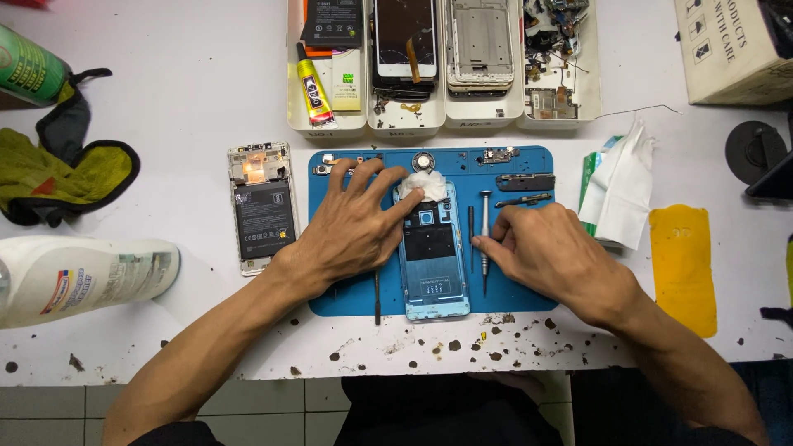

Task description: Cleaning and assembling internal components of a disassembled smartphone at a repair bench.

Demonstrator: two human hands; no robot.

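A light blue phone back cover (434, 264) lies inner side up on a blue work mat (512, 293). My left hand (355, 227) lies flat on the mat with its fingertips pressing a crumpled white tissue (423, 185) onto the cover's top end. My right hand (549, 252) rests on the mat just right of the cover, its fingers touching a silver screwdriver (485, 216) that lies beside a thin dark tool (471, 223). An opened phone with its battery showing (262, 206) lies left of the mat.
White trays (442, 120) at the back hold phone parts, a glue tube (315, 87) and frames. A white bottle (78, 277) and a green cloth (58, 173) lie left. A tissue pack (615, 186), a yellow cover (683, 268) and a cardboard box (731, 49) are right.
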